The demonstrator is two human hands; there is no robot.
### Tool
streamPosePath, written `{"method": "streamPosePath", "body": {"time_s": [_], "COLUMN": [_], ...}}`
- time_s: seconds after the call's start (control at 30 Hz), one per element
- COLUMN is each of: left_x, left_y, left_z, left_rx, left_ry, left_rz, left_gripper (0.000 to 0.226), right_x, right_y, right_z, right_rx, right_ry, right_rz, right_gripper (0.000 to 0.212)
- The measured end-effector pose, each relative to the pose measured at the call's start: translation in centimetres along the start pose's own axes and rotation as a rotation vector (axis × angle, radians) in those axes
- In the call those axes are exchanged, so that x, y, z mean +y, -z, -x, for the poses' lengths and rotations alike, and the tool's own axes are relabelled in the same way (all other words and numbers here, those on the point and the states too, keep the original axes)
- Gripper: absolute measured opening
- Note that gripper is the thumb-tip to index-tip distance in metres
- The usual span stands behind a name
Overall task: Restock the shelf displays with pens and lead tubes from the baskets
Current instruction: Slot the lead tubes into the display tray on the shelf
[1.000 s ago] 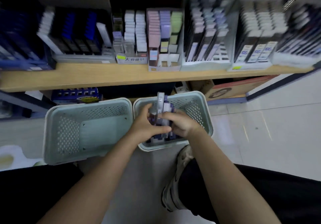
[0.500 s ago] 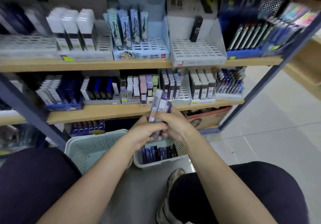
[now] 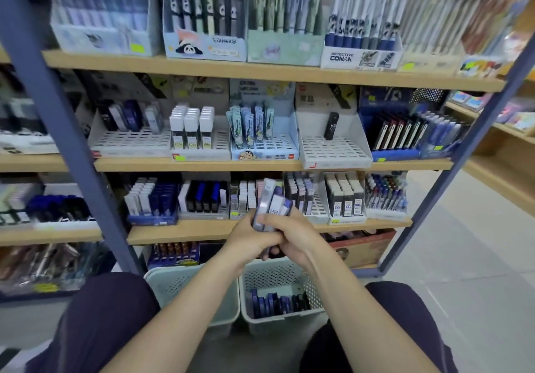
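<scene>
Wooden shelf unit with blue uprights (image 3: 202, 232): white slotted display tray (image 3: 333, 149) nearly bare, one tube. Pale green perforated basket (image 3: 314, 293) has stock left. Left hand (image 3: 249, 241), right hand (image 3: 301, 238) jointly grip bundle of blue-grey lead tubes (image 3: 272, 207), unshelved.

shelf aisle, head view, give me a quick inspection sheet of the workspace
surface: wooden shelf boards on a blue metal frame, pale tiled floor.
job's things: bundle of lead tubes held in front of the lowest full shelf; more tubes lie in the right basket; left basket contents hidden.
clutter: white slotted tray holds one black HB tube.
grippers: left hand and right hand both grip the bundle.
cables: nothing seen.
surroundings: Detective Conan pen box on the top shelf.
</scene>
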State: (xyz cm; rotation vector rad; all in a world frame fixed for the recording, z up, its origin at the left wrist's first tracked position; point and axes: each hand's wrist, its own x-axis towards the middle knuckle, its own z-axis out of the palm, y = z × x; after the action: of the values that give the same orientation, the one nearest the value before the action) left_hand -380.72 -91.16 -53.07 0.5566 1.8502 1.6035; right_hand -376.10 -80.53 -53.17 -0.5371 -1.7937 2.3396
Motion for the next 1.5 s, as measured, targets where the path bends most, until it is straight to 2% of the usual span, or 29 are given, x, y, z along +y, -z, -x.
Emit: {"method": "streamPosePath", "body": {"time_s": [0.1,0.23,0.43,0.63,0.73,0.8,0.97,1.13,1.17,1.3,1.4,1.5], "left_x": [0.5,1.2,2.1,3.5,4.9,6.0,7.7,7.5,7.4,7.0,6.7,6.7], "left_y": [-0.2,-0.5,-1.2,-1.6,-2.1,-2.4,-2.9,-3.8,-4.1,-4.8,-5.3,-5.7], "left_z": [-0.5,-0.7,-0.3,0.3,0.1,-0.5,-3.3,-7.8,-8.9,-12.4,-14.1,-15.4], "left_rx": [0.031,0.016,-0.011,0.042,0.086,0.049,-0.088,-0.177,-0.188,-0.228,-0.249,-0.290], "left_ry": [0.000,-0.007,-0.035,-0.134,-0.172,-0.167,-0.158,-0.093,-0.075,-0.019,-0.009,0.021], "left_rz": [-0.045,-0.056,-0.094,-0.248,-0.315,-0.340,-0.310,-0.185,-0.159,-0.113,-0.071,-0.037], "left_gripper": [0.032,0.034,0.016,0.033,0.021,0.011,0.014,0.012,0.011,0.013,0.014,0.019], "right_x": [-0.1,-0.4,-1.0,-2.1,-3.3,-4.3,-5.6,-6.7,-7.0,-7.6,-8.1,-8.6], "right_y": [0.1,0.5,1.5,2.1,2.3,2.4,4.1,6.6,7.0,9.1,10.5,11.7], "right_z": [-0.6,-0.9,0.0,0.8,0.9,0.7,-1.5,-4.2,-4.8,-7.8,-9.1,-9.8], "right_rx": [0.048,0.046,-0.004,0.010,0.014,-0.007,-0.036,0.048,0.068,0.123,0.118,0.063], "right_ry": [0.023,0.067,0.090,0.093,0.144,0.162,0.196,0.237,0.252,0.340,0.348,0.308], "right_rz": [-0.044,-0.006,-0.043,-0.020,-0.019,-0.038,-0.090,-0.115,-0.138,-0.209,-0.134,-0.118], "right_gripper": [0.017,0.025,0.019,0.017,0.028,0.031,0.048,0.013,0.016,0.059,0.068,0.064]}}
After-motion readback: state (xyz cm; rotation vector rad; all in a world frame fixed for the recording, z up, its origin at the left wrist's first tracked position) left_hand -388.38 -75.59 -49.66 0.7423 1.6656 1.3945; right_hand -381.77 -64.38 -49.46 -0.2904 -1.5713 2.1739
